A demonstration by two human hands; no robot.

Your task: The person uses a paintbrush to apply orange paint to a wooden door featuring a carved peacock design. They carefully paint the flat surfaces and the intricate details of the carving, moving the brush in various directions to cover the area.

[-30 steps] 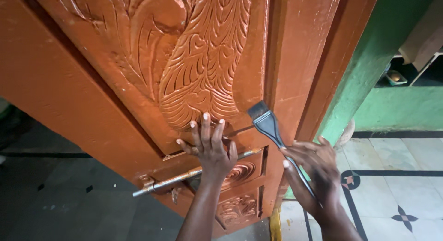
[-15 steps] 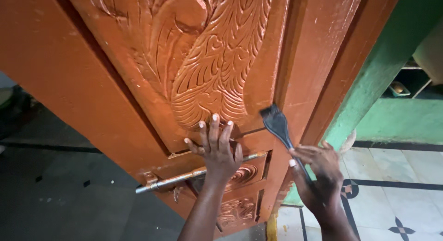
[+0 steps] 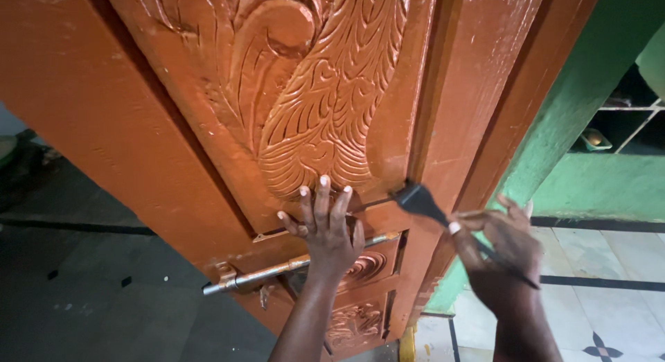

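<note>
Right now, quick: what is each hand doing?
Left hand: open, fingers spread, pressed flat on the carved door.
Right hand: closed around a paintbrush, bristles at the door.

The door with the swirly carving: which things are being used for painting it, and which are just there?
In use:
left hand, flat on the carved door
right hand, holding the paintbrush

Just there:
metal slide bolt
green wall
tiled floor
small bowl on shelf

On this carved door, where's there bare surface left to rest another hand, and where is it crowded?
Free: the smooth plank left of the carved panel, above the metal bolt, and the plain stile above the brush. Crowded: under the carving, where the left hand presses flat and the right hand holds the brush.
</note>
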